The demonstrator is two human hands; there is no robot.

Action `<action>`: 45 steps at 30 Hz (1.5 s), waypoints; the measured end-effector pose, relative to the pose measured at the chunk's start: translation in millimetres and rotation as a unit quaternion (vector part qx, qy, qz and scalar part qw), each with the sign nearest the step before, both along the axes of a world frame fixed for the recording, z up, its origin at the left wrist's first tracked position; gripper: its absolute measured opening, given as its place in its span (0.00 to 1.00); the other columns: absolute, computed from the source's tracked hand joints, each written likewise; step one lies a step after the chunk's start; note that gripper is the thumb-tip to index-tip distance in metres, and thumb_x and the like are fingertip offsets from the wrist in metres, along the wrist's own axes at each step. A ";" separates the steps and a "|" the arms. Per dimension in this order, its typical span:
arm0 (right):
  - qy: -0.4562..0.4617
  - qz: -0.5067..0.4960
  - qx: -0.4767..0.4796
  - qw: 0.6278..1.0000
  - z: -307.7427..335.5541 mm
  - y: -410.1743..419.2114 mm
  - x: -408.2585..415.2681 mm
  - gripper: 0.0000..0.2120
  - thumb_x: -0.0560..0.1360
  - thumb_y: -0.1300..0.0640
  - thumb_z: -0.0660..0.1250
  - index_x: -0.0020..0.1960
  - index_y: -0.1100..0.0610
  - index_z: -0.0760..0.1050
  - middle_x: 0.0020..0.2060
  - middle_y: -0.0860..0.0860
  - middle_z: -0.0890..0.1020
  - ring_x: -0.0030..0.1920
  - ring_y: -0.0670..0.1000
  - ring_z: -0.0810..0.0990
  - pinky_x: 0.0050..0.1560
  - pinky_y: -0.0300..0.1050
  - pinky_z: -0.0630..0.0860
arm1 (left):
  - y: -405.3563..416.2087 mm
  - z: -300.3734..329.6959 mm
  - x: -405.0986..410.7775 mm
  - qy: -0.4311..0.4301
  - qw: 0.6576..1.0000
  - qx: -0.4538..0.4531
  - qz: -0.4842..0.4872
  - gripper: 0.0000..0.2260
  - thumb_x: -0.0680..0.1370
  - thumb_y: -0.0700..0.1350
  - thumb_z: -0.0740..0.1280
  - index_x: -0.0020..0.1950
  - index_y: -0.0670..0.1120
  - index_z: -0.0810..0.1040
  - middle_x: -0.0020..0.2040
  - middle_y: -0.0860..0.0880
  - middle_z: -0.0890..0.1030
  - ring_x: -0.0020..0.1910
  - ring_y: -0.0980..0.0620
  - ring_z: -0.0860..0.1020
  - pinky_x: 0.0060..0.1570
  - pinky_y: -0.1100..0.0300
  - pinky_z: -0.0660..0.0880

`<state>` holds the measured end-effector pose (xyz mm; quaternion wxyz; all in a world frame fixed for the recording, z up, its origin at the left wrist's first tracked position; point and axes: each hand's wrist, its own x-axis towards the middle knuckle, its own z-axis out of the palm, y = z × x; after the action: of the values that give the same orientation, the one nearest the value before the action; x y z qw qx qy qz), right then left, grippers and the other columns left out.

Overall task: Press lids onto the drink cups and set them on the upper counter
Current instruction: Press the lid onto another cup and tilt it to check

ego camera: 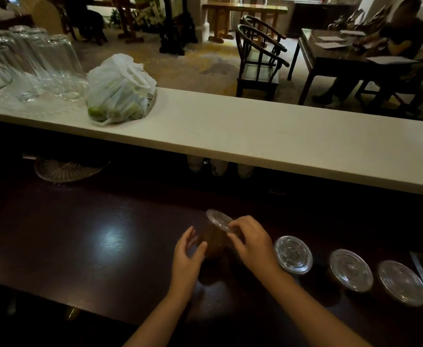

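A clear cup of dark drink (215, 242) stands on the dark lower counter (80, 234). A clear plastic lid (219, 219) sits tilted on its rim. My right hand (251, 240) pinches the near edge of that lid with its fingertips. My left hand (187, 251) curls around the cup's left side, fingers apart, touching it or very close. To the right stand three more cups with lids on them (293, 254), (351, 269), (402, 282). The white upper counter (255, 136) runs across above.
On the upper counter's left lie a white plastic bag of green fruit (120, 90) and several upturned glasses (42, 63). A woven tray (67, 169) and paper cups (219, 167) sit under the ledge. A person sits at a table (330, 50) beyond, with chairs (258, 58).
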<state>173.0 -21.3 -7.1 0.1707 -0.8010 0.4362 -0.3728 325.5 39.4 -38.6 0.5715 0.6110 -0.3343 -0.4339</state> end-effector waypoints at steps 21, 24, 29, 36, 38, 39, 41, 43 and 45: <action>-0.673 -0.065 0.594 0.435 1.5 28.9 23.9 0.12 0.67 0.65 0.64 0.50 0.67 0.75 0.40 0.63 0.84 0.40 0.58 0.84 0.36 0.53 0.82 | -33.4 87.4 27.7 -0.610 0.705 -0.203 -0.299 0.28 0.78 0.62 0.46 0.72 0.48 0.63 0.72 0.49 0.66 0.73 0.51 0.59 0.68 0.50 0.63; -0.683 -0.077 0.603 0.405 -4.3 35.0 24.1 0.12 0.69 0.65 0.64 0.51 0.68 0.74 0.40 0.64 0.83 0.40 0.59 0.84 0.36 0.54 0.82 | -34.8 85.2 27.2 -0.620 0.687 -0.198 -0.323 0.28 0.78 0.62 0.46 0.71 0.47 0.64 0.71 0.47 0.68 0.72 0.48 0.62 0.66 0.48 0.67; -0.687 -0.081 0.604 0.395 -9.2 37.2 22.0 0.09 0.74 0.65 0.62 0.52 0.67 0.74 0.40 0.64 0.83 0.39 0.59 0.84 0.35 0.54 0.82 | -33.3 82.7 22.5 -0.620 0.685 -0.197 -0.328 0.29 0.78 0.63 0.45 0.72 0.47 0.62 0.72 0.47 0.67 0.73 0.49 0.60 0.67 0.49 0.65; -0.679 -0.066 0.593 0.428 -10.0 33.8 18.3 0.07 0.76 0.64 0.60 0.50 0.67 0.75 0.39 0.62 0.84 0.39 0.57 0.84 0.34 0.50 0.81 | -30.2 82.6 20.9 -0.619 0.690 -0.221 -0.303 0.27 0.77 0.59 0.54 0.72 0.47 0.64 0.72 0.48 0.66 0.73 0.51 0.59 0.67 0.54 0.62; -0.668 -0.074 0.575 0.466 -9.6 29.5 15.3 0.07 0.75 0.65 0.61 0.51 0.66 0.75 0.41 0.62 0.83 0.40 0.57 0.84 0.35 0.50 0.81 | -25.8 77.6 22.6 -0.586 0.722 -0.214 -0.300 0.27 0.77 0.59 0.55 0.73 0.48 0.62 0.73 0.50 0.63 0.74 0.52 0.56 0.68 0.53 0.62; -0.659 -0.084 0.560 0.495 -9.3 26.8 13.2 0.07 0.75 0.65 0.61 0.51 0.66 0.75 0.43 0.62 0.83 0.42 0.57 0.84 0.36 0.50 0.81 | -22.9 74.4 23.1 -0.561 0.744 -0.206 -0.297 0.27 0.77 0.59 0.54 0.73 0.48 0.60 0.74 0.50 0.61 0.74 0.52 0.54 0.69 0.51 0.62; -0.631 -0.101 0.518 0.568 -7.5 21.3 8.4 0.05 0.75 0.66 0.62 0.50 0.66 0.74 0.44 0.61 0.82 0.45 0.56 0.82 0.39 0.51 0.82 | -16.1 66.8 22.6 -0.511 0.788 -0.189 -0.285 0.27 0.77 0.58 0.54 0.74 0.50 0.57 0.75 0.51 0.58 0.75 0.54 0.52 0.70 0.49 0.61; -0.584 -0.111 0.469 0.653 -4.2 16.9 2.1 0.05 0.76 0.66 0.63 0.50 0.66 0.74 0.43 0.60 0.81 0.45 0.54 0.81 0.45 0.50 0.81 | -8.4 57.7 18.6 -0.482 0.815 -0.179 -0.266 0.27 0.77 0.56 0.55 0.75 0.49 0.55 0.76 0.51 0.55 0.75 0.56 0.50 0.72 0.54 0.57; -0.509 -0.126 0.413 0.745 -1.3 11.4 -5.0 0.04 0.75 0.66 0.64 0.49 0.65 0.75 0.42 0.58 0.81 0.43 0.52 0.81 0.45 0.45 0.81 | 0.0 48.9 10.9 -0.421 0.856 -0.157 -0.254 0.28 0.77 0.56 0.54 0.75 0.49 0.53 0.76 0.53 0.54 0.75 0.58 0.50 0.72 0.62 0.52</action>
<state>168.0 -9.9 -8.4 0.6327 -0.2812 0.4929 -0.5269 336.4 39.4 10.3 0.3342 0.5309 -0.7509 -0.2066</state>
